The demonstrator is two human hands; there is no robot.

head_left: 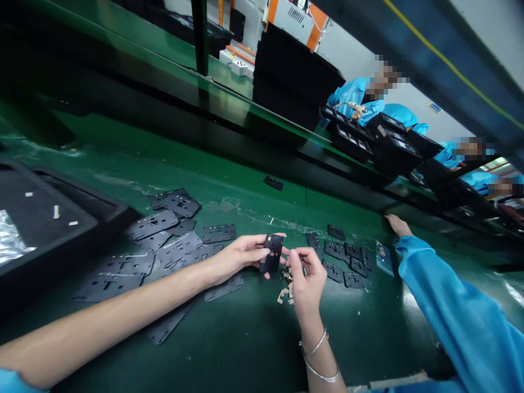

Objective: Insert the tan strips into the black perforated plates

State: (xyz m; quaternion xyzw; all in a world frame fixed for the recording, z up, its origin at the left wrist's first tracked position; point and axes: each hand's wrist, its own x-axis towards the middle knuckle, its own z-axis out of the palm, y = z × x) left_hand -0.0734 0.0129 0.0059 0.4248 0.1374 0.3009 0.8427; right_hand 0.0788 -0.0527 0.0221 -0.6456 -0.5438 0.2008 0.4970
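My left hand grips a small black plate with cut-out holes, held upright by its edges above the green table. Close to its right side is my right hand, thumb and index finger pinched together; whatever lies between those fingertips is too small to make out. Beneath the hands lies a little heap of beige and metallic pieces, partly covered by my right hand. Many similar black plates are spread in a loose pile left of my hands. Several smaller black parts lie to the right.
A black tray with small white pieces stands at the left. A clear bag lies near another person's hand and blue sleeve at the right. Behind runs a dark ledge; black boxes and co-workers are beyond.
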